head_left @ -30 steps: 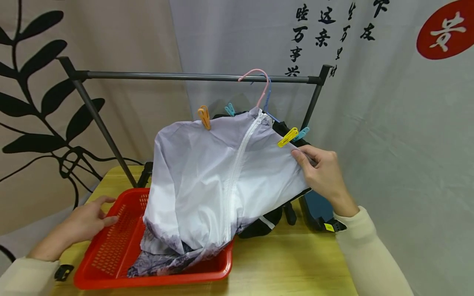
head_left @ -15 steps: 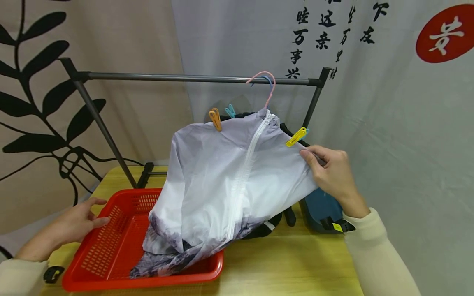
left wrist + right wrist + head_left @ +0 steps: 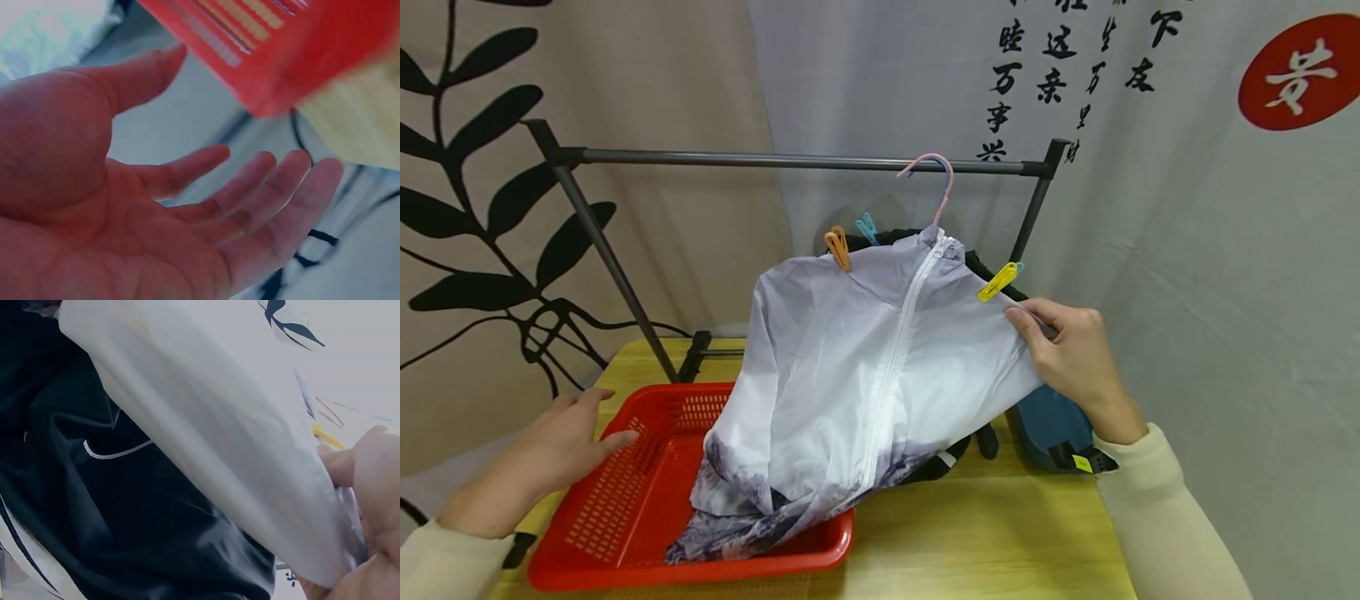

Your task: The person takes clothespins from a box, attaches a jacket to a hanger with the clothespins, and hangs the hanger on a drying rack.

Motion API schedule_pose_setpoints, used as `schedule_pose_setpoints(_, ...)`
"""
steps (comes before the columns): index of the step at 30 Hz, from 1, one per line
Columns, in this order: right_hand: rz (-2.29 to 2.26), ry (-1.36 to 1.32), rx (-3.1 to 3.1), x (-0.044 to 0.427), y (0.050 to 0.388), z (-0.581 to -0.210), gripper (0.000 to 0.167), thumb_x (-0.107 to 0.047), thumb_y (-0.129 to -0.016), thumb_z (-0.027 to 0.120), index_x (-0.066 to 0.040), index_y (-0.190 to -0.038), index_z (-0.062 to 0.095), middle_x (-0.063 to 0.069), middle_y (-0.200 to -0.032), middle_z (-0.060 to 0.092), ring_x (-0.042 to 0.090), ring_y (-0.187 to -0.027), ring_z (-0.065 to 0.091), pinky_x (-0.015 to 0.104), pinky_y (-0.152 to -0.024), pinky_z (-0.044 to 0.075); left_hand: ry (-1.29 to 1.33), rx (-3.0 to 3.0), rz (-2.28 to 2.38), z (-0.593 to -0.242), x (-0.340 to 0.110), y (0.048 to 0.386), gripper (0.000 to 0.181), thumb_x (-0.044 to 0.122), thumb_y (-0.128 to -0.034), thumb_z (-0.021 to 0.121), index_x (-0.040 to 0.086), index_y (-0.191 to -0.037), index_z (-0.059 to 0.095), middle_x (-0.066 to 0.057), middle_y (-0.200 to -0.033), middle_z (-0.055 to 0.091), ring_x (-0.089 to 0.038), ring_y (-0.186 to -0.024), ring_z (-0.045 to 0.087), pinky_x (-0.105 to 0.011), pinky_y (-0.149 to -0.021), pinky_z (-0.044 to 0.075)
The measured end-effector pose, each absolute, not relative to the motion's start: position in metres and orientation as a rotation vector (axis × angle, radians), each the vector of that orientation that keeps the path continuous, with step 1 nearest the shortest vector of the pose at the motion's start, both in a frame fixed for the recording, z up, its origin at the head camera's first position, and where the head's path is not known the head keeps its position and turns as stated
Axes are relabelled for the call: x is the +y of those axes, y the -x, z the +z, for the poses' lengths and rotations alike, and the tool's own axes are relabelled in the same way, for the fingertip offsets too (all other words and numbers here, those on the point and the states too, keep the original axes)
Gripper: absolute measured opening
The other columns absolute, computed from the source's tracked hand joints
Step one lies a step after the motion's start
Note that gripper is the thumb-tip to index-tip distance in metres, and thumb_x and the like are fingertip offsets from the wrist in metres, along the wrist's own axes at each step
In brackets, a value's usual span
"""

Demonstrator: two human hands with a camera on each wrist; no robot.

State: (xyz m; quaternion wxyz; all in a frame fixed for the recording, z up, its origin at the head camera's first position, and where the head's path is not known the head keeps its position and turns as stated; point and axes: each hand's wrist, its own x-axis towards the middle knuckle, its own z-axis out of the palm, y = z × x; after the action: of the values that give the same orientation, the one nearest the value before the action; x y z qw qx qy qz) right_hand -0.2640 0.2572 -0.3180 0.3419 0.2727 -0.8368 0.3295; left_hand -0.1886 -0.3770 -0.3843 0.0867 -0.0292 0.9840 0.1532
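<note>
A light jacket [image 3: 835, 333], white and pale lilac with a dark patterned hem, hangs from a pink hanger [image 3: 946, 187] on the rack's bar. My right hand [image 3: 1075, 358] pinches its sleeve at the right, thumb in front. An orange clothespin [image 3: 838, 248] and a yellow clothespin [image 3: 998, 282] sit on the jacket's shoulders. Its hem lies in a red basket [image 3: 625, 500]. Beside the basket's left rim is my left hand [image 3: 542, 458], fingers spread and holding nothing. In the left wrist view the palm [image 3: 144, 250] faces the camera, with the basket [image 3: 275, 81] above it.
A grey metal rack [image 3: 737, 157] stands on the yellow wooden table [image 3: 985, 533]. Behind the jacket hangs a dark garment [image 3: 125, 487] with a blue clothespin [image 3: 867, 227]. A dark blue object [image 3: 1052, 425] lies on the table at the right.
The pink hanger and jacket have shifted right along the bar, with my right hand still pinching the sleeve. The basket has slid slightly left. My left hand's fingers have spread and risen.
</note>
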Motion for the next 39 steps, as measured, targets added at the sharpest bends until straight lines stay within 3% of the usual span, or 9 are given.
schedule_pose_setpoints(2,0.865,-0.703,-2.172,0.256,0.263,-0.318,0.005,0.001,-0.105,0.083,0.002,-0.106,0.088,0.016,-0.09,0.087,0.004,-0.07,0.072,0.008,-0.066,0.049,0.044,2.957,0.436,-0.38,-0.359,0.184,0.105,0.047,-0.1069,0.084,-0.021,-0.166,0.03,-0.063,-0.156,0.036,-0.081,-0.137,0.047,-0.091,-0.104,0.051)
schedule_pose_setpoints(10,0.849,-0.685,-2.19,0.251,0.26,-0.322,0.006,-0.002,-0.106,0.083,0.001,-0.107,0.088,0.016,-0.092,0.088,0.017,-0.072,0.078,0.007,-0.069,0.05,-0.301,2.726,0.647,-0.376,-0.286,0.163,0.142,0.063,-0.0924,0.094,0.0,-0.184,0.005,-0.048,-0.182,0.024,-0.075,-0.165,0.028,-0.091,-0.121,0.037)
schedule_pose_setpoints(15,0.858,-0.699,-2.18,0.249,0.26,-0.323,0.007,-0.001,-0.106,0.083,0.003,-0.106,0.088,0.017,-0.091,0.088,0.024,-0.07,0.079,0.007,-0.067,0.05,-0.51,2.56,0.782,-0.376,-0.247,0.155,0.15,0.056,-0.0874,0.101,0.014,-0.187,-0.005,-0.04,-0.187,0.017,-0.066,-0.163,0.042,-0.085,-0.121,0.047)
schedule_pose_setpoints(18,0.864,-0.703,-2.175,0.249,0.261,-0.323,0.007,-0.001,-0.106,0.083,0.003,-0.106,0.088,0.016,-0.09,0.088,0.017,-0.067,0.076,0.008,-0.065,0.049,-0.582,2.54,0.762,-0.378,-0.224,0.154,0.136,0.054,-0.0875,0.102,0.015,-0.184,0.014,-0.035,-0.183,0.029,-0.056,-0.153,0.056,-0.078,-0.117,0.055)
schedule_pose_setpoints(21,0.859,-0.706,-2.181,0.248,0.261,-0.325,0.006,-0.001,-0.105,0.083,0.002,-0.105,0.088,0.015,-0.088,0.087,0.009,-0.066,0.072,0.01,-0.063,0.048,-0.648,2.556,0.7,-0.382,-0.207,0.155,0.1,0.052,-0.0903,0.101,0.018,-0.165,0.043,-0.022,-0.168,0.048,-0.035,-0.127,0.071,-0.057,-0.103,0.065)
schedule_pose_setpoints(24,0.854,-0.709,-2.19,0.248,0.261,-0.327,0.004,0.0,-0.104,0.083,0.002,-0.105,0.088,0.015,-0.088,0.087,0.009,-0.066,0.072,0.011,-0.062,0.049,-0.737,2.589,0.66,-0.387,-0.198,0.159,0.053,0.039,-0.0994,0.096,0.023,-0.133,0.059,-0.012,-0.15,0.056,-0.017,-0.094,0.066,-0.035,-0.081,0.058)
schedule_pose_setpoints(27,0.855,-0.708,-2.196,0.249,0.261,-0.329,0.005,0.0,-0.105,0.083,0.002,-0.105,0.087,0.016,-0.088,0.087,0.012,-0.065,0.073,0.011,-0.062,0.049,-0.827,2.67,0.619,-0.391,-0.196,0.163,0.028,0.022,-0.105,0.09,0.024,-0.112,0.062,-0.005,-0.132,0.061,-0.009,-0.084,0.056,-0.026,-0.072,0.05)
schedule_pose_setpoints(32,0.867,-0.702,-2.186,0.25,0.26,-0.329,0.007,-0.001,-0.106,0.082,0.003,-0.106,0.087,0.016,-0.09,0.087,0.025,-0.068,0.079,0.007,-0.067,0.051,-0.863,2.78,0.612,-0.391,-0.205,0.169,0.026,0.003,-0.108,0.079,0.02,-0.105,0.06,0.003,-0.106,0.057,-0.006,-0.085,0.048,-0.025,-0.072,0.045)
schedule_pose_setpoints(39,0.88,-0.707,-2.158,0.251,0.257,-0.327,0.008,-0.002,-0.106,0.083,0.005,-0.105,0.087,0.017,-0.091,0.088,0.027,-0.067,0.079,0.007,-0.067,0.05,-0.816,2.893,0.626,-0.385,-0.223,0.178,0.026,-0.005,-0.1071,0.07,0.014,-0.102,0.054,0.001,-0.097,0.051,-0.01,-0.083,0.043,-0.026,-0.07,0.04)
